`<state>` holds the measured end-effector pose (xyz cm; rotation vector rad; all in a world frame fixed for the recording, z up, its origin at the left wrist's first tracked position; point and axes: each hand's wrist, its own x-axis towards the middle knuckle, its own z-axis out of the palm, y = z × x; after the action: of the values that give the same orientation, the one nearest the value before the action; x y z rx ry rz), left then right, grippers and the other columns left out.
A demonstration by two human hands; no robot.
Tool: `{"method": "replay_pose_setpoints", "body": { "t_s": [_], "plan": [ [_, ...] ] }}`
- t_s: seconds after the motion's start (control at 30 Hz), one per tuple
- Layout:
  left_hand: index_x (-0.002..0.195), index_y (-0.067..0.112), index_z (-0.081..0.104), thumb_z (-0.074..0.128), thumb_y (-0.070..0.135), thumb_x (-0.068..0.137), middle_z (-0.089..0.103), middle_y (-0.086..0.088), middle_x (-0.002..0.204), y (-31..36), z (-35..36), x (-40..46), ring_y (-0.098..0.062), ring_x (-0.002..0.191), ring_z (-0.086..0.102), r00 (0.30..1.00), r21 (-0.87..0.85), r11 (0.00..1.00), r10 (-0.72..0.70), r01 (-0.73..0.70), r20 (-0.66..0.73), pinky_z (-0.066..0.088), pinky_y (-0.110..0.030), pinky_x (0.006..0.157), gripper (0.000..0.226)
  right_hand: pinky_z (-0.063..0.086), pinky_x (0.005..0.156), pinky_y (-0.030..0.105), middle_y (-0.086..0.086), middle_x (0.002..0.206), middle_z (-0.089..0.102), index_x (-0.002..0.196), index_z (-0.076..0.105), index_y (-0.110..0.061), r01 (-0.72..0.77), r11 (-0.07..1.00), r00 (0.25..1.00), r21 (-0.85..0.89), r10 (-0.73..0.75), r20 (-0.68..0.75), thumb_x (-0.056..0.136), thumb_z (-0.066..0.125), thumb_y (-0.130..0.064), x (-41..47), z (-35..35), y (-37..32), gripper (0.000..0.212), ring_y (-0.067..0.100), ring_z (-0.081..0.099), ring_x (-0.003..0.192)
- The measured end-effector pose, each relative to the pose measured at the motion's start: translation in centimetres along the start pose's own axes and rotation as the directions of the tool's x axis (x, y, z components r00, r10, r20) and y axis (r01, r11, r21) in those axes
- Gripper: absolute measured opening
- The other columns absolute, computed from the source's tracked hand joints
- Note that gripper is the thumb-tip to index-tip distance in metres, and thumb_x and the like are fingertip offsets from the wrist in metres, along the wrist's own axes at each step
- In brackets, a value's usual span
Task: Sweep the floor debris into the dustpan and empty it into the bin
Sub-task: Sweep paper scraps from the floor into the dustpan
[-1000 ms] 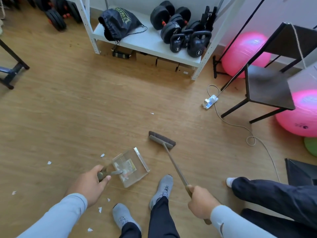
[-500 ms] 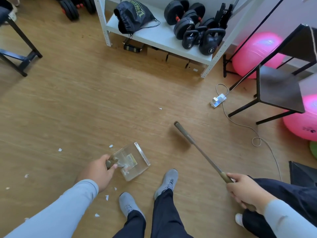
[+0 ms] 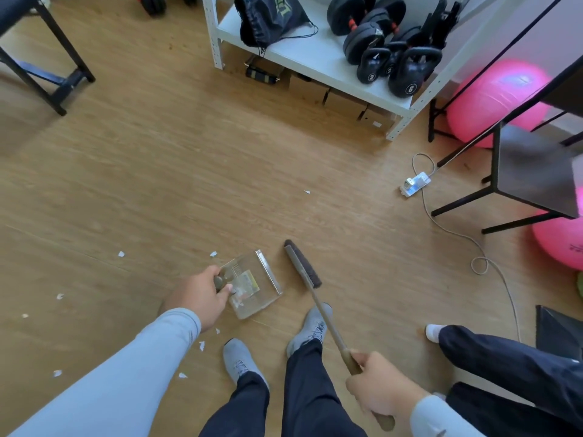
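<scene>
Since half a second ago the broom head point(image 3: 303, 263) has been drawn in from well out on the floor and is now set just beside the open lip of the dustpan point(image 3: 254, 285), on the side away from the left hand point(image 3: 197, 294). The dustpan's handle is gripped by the curled fingers of the left hand, and the broom's handle is held in the closed fist of the right hand point(image 3: 375, 387). Paper bits and a yellowish scrap are already held inside the clear dustpan; more paper scraps point(image 3: 121, 254) are scattered on the floor beyond the dustpan's handle side, and one lone scrap point(image 3: 306, 192) lies well ahead of the lip.

Debris could be pushed past or under the lip if the pan is lifted or tilted off the floor during the stroke, and the light contents could be flicked back out by a hard sweep. The power strip cable point(image 3: 479, 266) could be snagged by a wide backswing.

Open floor is left ahead of the dustpan; the shelf rack point(image 3: 318, 58) and the black table point(image 3: 536, 171) bound the far side. No bin can be seen
</scene>
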<state>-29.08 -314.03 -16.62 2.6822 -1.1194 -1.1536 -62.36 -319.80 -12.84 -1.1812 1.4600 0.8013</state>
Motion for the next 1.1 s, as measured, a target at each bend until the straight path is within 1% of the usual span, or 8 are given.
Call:
{"method": "replay_pose_setpoints", "body": {
  "t_s": [0.1,0.33,0.5,0.6,0.7,0.83,0.97,1.1],
  "plan": [
    [0.135,0.029,0.050,0.051,0.045,0.099,0.066,0.007,0.115,0.0,0.0,-0.2,-0.022,0.088,0.062,1.000,0.007,1.000,0.006,-0.006,0.008,0.052,-0.034,0.078,0.039,0.041,0.048,0.026,0.010,0.058,0.054,0.123,0.061,-0.034,-0.013,0.978,0.999,0.206,0.002,0.053,0.082,0.055,-0.007,-2.1,-2.9,0.9,0.050,0.020,0.045,0.044],
    [0.136,0.034,0.047,0.048,0.047,0.100,0.066,0.011,0.102,-0.5,0.2,-0.6,-0.015,0.070,0.064,1.000,0.011,1.000,-0.001,0.000,0.023,0.046,-0.029,0.062,0.039,0.031,0.037,0.025,0.021,0.078,0.049,0.141,0.057,-0.012,-0.039,0.839,0.999,0.543,0.044,0.004,0.091,0.057,0.010,-4.5,-9.4,3.5,0.054,0.021,0.035,0.047],
    [0.137,0.030,0.047,0.050,0.046,0.099,0.067,0.007,0.120,-1.0,0.2,-0.9,-0.024,0.103,0.065,0.999,-0.016,1.000,0.002,-0.002,0.033,0.052,-0.035,0.082,0.041,0.041,0.042,0.029,0.014,0.062,0.058,0.146,0.050,-0.028,0.101,0.991,0.965,0.084,-0.078,-0.249,0.091,0.059,-0.002,-2.6,-10.5,-1.5,0.061,0.020,0.046,0.043],
    [0.136,0.031,0.048,0.051,0.046,0.099,0.067,0.008,0.117,-1.2,0.6,-1.3,-0.022,0.088,0.065,1.000,-0.021,1.000,0.002,-0.001,0.024,0.053,-0.033,0.078,0.040,0.048,0.046,0.027,0.010,0.072,0.066,0.132,0.060,-0.024,0.050,0.984,0.944,-0.170,-0.102,-0.313,0.093,0.055,-0.011,1.7,-10.3,-5.3,0.042,0.024,0.058,0.053],
    [0.134,0.032,0.048,0.051,0.045,0.099,0.068,0.009,0.110,-1.1,0.9,-1.5,-0.020,0.078,0.063,1.000,-0.034,0.999,0.003,-0.002,0.007,0.053,-0.031,0.075,0.037,0.047,0.043,0.025,0.008,0.084,0.065,0.113,0.064,-0.019,-0.008,0.946,0.961,-0.323,-0.081,-0.263,0.093,0.048,-0.009,4.3,-7.8,-7.8,0.028,0.026,0.057,0.056],
    [0.139,0.030,0.046,0.050,0.045,0.100,0.068,0.006,0.117,-0.9,0.6,-1.2,-0.023,0.096,0.066,1.000,-0.024,1.000,-0.009,0.010,0.015,0.052,-0.034,0.078,0.042,0.044,0.040,0.024,0.006,0.077,0.059,0.113,0.063,-0.013,0.022,0.909,0.992,-0.416,-0.070,-0.102,0.086,0.042,-0.004,3.7,-3.0,-6.8,0.036,0.025,0.053,0.047],
    [0.141,0.031,0.045,0.048,0.046,0.101,0.068,0.004,0.117,-0.7,0.4,-1.6,-0.023,0.091,0.066,1.000,-0.004,1.000,-0.015,0.015,0.028,0.046,-0.029,0.065,0.043,0.043,0.046,0.026,0.007,0.066,0.060,0.127,0.060,-0.031,0.024,0.968,0.999,-0.251,-0.015,0.036,0.079,0.046,-0.011,-0.2,-3.0,-3.7,0.053,0.021,0.050,0.047],
    [0.137,0.032,0.048,0.048,0.047,0.100,0.069,0.007,0.114,-0.7,0.3,-2.3,-0.021,0.088,0.062,1.000,-0.025,1.000,-0.018,0.019,0.024,0.046,-0.031,0.067,0.040,0.028,0.042,0.021,0.014,0.066,0.051,0.130,0.063,-0.017,-0.029,0.943,0.998,0.332,0.007,0.068,0.080,0.062,-0.001,-3.9,-7.8,-0.5,0.053,0.018,0.035,0.046]
  ]
}}
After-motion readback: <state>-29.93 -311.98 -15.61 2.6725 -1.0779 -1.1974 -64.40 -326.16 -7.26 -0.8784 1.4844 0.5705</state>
